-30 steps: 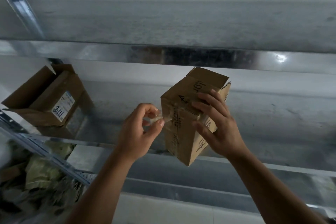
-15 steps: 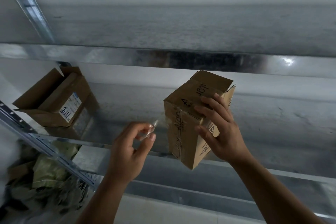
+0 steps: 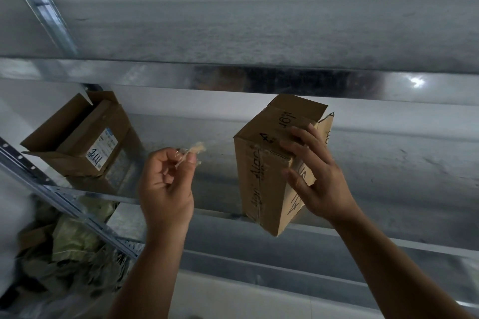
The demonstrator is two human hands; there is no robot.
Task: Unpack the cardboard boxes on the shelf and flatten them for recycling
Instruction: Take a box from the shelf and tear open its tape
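Cardboard box (image 3: 77, 142), flaps open, white-labelled, sits on the metal shelf (image 3: 388, 163) at its left end, contents hidden. Left hand (image 3: 166, 189) has its grip pinched on a crumpled tape scrap (image 3: 194, 152). Right hand (image 3: 320, 181) has its grip clamped on a brown, pen-marked carton (image 3: 259, 179) over the shelf's front edge, long axis near upright, top leaning right.

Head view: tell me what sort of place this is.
Probably a storeroom or warehouse. Bare metal shelves on a slotted post, an opened labelled box stored there, and a hand-marked box in the right hand, with tape in the left hand, suggest stock being unpacked.
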